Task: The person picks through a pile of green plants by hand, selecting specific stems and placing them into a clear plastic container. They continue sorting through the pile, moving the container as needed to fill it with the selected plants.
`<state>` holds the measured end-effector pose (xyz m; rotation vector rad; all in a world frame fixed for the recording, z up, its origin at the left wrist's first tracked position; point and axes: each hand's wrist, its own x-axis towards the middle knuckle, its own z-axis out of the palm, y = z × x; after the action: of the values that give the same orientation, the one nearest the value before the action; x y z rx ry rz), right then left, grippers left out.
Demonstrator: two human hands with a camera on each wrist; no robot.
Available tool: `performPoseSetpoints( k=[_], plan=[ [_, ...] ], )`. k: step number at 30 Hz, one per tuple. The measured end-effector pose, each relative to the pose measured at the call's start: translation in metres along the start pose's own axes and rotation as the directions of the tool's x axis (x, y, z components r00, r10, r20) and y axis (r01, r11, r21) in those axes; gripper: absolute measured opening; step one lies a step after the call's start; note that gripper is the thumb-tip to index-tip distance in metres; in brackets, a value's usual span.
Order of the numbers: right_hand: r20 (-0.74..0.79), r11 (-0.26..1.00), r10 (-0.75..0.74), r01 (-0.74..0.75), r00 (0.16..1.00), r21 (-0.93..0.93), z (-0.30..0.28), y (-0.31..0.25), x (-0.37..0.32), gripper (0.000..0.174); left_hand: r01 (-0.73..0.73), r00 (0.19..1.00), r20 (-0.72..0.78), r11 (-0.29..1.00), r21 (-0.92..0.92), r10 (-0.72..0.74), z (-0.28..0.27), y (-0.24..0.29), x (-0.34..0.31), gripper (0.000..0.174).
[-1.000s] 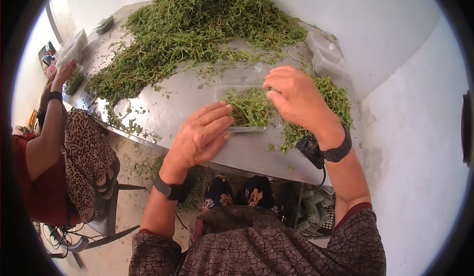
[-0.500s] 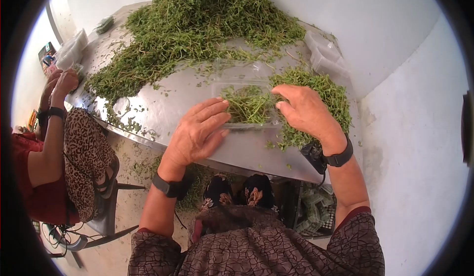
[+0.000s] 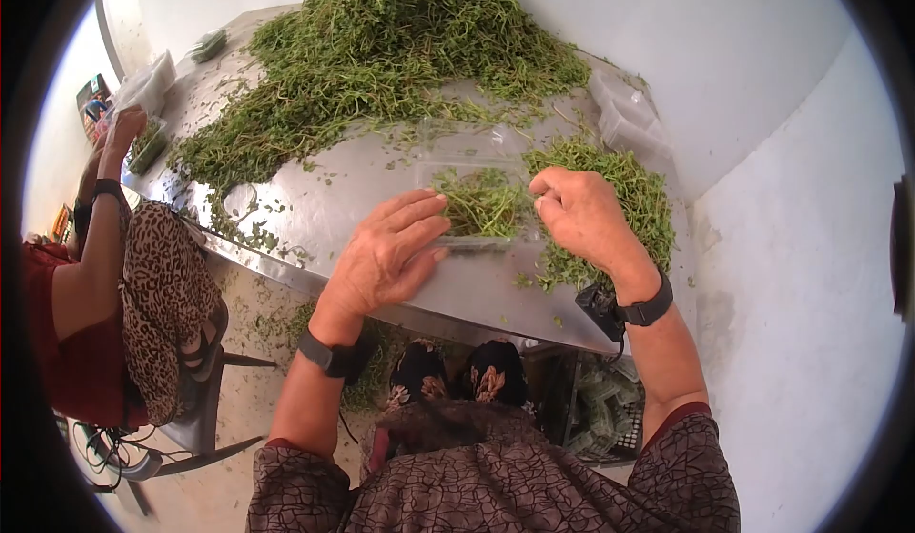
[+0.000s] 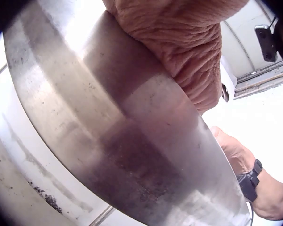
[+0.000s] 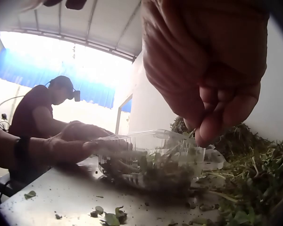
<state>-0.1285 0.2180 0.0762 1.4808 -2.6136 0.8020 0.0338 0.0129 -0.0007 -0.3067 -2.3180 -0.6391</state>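
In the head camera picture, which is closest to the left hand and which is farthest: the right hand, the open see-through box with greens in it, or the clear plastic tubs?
Nearest to the left hand first:
1. Open see-through box: right at its fingertips.
2. Right hand: across the box, on its other side.
3. Clear plastic tubs: farther back, right side.

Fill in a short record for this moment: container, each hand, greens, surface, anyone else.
Container: clear plastic rectangular box, lid open, holding green leafy stems
Left hand: fingers extended at the box's left side
Right hand: fingers curled near the box's right end; whether they pinch anything is unclear
Greens: large heap beyond the box, smaller pile to its right
Surface: shiny silver metal table
Anyone else: seated person in dark red top, at left
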Motion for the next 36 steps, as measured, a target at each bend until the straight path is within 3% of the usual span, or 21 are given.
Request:
performPoseSetpoints(
  k=[2, 12, 14, 18, 20, 23, 27, 30, 36],
  plan=[
    [-0.111, 0.998, -0.065, 0.062, 0.992, -0.026, 0.001, -0.002, 0.001, 0.014, 0.011, 1.000, 0.000, 1.000, -0.006, -0.011, 0.001, 0.000, 0.000, 0.031],
    [-0.203, 0.980, -0.059, 0.018, 0.977, -0.200, 0.021, -0.014, 0.014, 0.013, -0.003, 1.000, -0.004, 1.000, 0.020, 0.003, 0.001, 0.000, -0.001, 0.032],
    [-0.135, 0.961, -0.070, 0.031, 0.988, -0.276, 0.025, -0.018, 0.016, 0.013, -0.007, 1.000, -0.006, 1.000, 0.022, 0.007, 0.002, -0.001, -0.001, 0.032],
    [-0.084, 0.966, -0.153, 0.131, 0.985, -0.225, 0.019, -0.021, 0.012, 0.013, -0.002, 1.000, -0.009, 1.000, 0.010, 0.002, 0.001, -0.001, -0.001, 0.032],
    [-0.046, 0.980, -0.059, 0.049, 0.997, -0.191, 0.010, -0.027, 0.008, 0.015, -0.003, 1.000, -0.017, 1.000, -0.004, 0.003, 0.002, -0.001, -0.001, 0.031],
    [-0.134, 0.978, -0.169, 0.150, 0.976, -0.143, 0.008, -0.021, 0.004, 0.018, 0.003, 1.000, -0.031, 1.000, -0.012, -0.003, 0.004, -0.002, -0.002, 0.031],
    [-0.009, 0.982, -0.086, 0.083, 0.996, -0.172, 0.005, -0.026, -0.001, 0.021, -0.001, 0.999, -0.036, 1.000, -0.021, 0.001, 0.003, -0.002, -0.001, 0.030],
    [-0.065, 0.971, -0.204, 0.193, 0.977, -0.144, 0.016, -0.021, -0.001, 0.020, 0.002, 0.999, -0.039, 0.999, -0.041, -0.003, 0.001, 0.001, 0.000, 0.029],
    [0.081, 0.893, -0.365, 0.374, 0.927, -0.250, 0.022, -0.011, 0.002, 0.028, -0.005, 0.999, -0.039, 0.998, -0.064, 0.002, 0.002, -0.001, 0.000, 0.029]
  ],
)
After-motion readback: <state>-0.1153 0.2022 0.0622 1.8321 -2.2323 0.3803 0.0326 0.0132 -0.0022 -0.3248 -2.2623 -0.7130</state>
